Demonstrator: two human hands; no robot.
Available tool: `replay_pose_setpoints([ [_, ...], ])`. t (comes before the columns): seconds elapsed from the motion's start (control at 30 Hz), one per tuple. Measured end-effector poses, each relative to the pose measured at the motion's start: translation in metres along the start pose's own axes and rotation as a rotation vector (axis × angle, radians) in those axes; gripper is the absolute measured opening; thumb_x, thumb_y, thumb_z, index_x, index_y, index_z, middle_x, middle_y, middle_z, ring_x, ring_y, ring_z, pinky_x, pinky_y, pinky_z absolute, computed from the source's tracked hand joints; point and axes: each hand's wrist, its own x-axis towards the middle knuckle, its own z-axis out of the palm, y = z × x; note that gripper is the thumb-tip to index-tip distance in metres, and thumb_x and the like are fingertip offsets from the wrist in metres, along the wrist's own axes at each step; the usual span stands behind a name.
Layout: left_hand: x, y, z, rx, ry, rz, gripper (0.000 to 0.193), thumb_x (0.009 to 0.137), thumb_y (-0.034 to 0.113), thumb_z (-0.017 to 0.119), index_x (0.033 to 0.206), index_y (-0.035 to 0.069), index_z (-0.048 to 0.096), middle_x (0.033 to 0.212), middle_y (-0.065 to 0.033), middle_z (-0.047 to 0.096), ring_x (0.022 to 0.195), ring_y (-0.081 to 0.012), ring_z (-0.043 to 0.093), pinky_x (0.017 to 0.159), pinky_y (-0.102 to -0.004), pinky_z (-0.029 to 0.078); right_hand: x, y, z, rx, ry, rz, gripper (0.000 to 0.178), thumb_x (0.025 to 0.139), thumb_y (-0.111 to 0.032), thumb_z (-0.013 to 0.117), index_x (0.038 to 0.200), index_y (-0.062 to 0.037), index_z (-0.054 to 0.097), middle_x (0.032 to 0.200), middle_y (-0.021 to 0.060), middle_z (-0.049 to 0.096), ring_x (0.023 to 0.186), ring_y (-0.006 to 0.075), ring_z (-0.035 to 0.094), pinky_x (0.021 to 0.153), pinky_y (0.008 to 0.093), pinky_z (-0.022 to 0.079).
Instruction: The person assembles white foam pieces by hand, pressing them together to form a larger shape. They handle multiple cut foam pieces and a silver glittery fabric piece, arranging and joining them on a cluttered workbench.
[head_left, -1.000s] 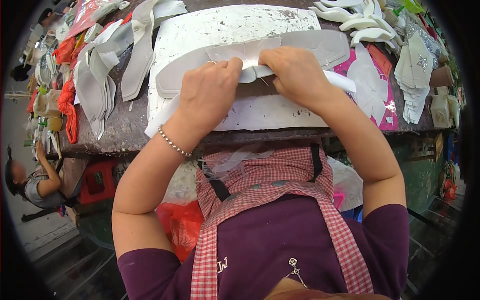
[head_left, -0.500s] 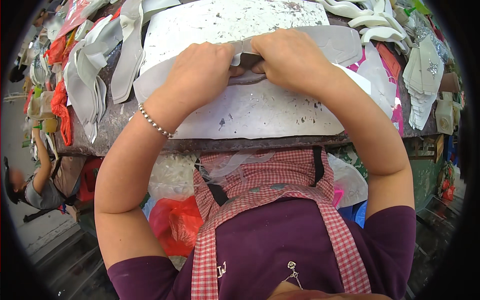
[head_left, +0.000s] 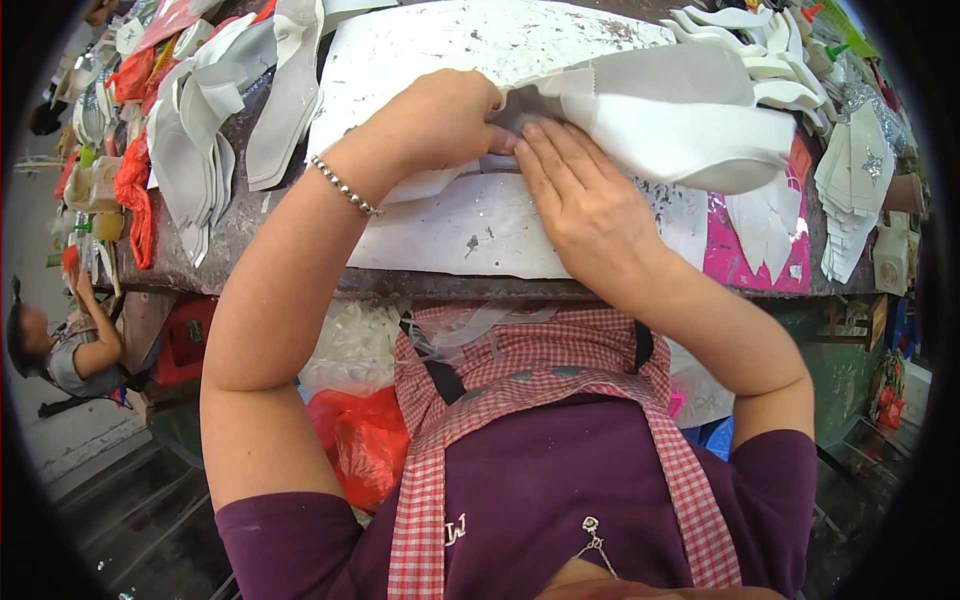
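Just behind the worktop's front edge (head_left: 440,284), left hand (head_left: 440,120) pinches the grey piece (head_left: 680,115) — right hand (head_left: 590,205) flat, grip unclear — probably light, floppy; pinch the seam (head_left: 594,82).

The head camera is a wide fisheye unit, the left of a worn side-by-side pair. It looks from the wearer's head, directed downward and forward over the worktable (head_left: 258,225). The purple shirt (head_left: 540,480) fills the lower middle, close to the lens; the left hand (head_left: 440,118) and right hand (head_left: 590,200) lie farther out, above center. Straight edges bend toward the dark rim. A co-worker (head_left: 90,355) appears small and tilted at the left margin.
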Motion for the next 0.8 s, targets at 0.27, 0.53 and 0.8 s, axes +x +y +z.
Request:
replay_pose_setpoints([
  [0.27, -0.032, -0.001, -0.007, 0.110, 0.256, 0.175, 0.036, 0.080, 0.029, 0.076, 0.091, -0.005, 0.067, 0.080, -0.0253, 0.066, 0.079, -0.0413, 0.065, 0.072, -0.0443, 0.050, 0.009, -0.010, -0.001, -0.188, -0.193, 0.000, 0.049, 0.085, -0.012, 0.054, 0.127, 0.0126, 0.058, 0.132, 0.0289, 0.059, 0.125, 0.0374, 0.056, 0.111, 0.0443, 0.039],
  [0.53, -0.034, -0.001, -0.009, 0.254, 0.045, 0.129, 0.033, 0.083, 0.025, 0.073, 0.098, -0.002, 0.065, 0.080, -0.0221, 0.068, 0.079, -0.0427, 0.065, 0.073, -0.0472, 0.051, 0.011, -0.023, 0.004, -0.156, -0.151, 0.066, 0.054, 0.088, -0.016, 0.052, 0.137, 0.0078, 0.051, 0.130, 0.0342, 0.057, 0.125, 0.0440, 0.054, 0.112, 0.0491, 0.037],
  [0.8, -0.021, -0.035, -0.002, 0.187, -0.050, 0.214, 0.029, 0.090, 0.020, 0.068, 0.107, -0.001, 0.058, 0.086, -0.0214, 0.070, 0.082, -0.0431, 0.065, 0.072, -0.0484, 0.051, 0.023, -0.030, -0.008, -0.186, -0.294, 0.088, 0.050, 0.086, -0.013, 0.054, 0.131, 0.0084, 0.056, 0.126, 0.0299, 0.059, 0.122, 0.0427, 0.056, 0.112, 0.0464, 0.037],
])
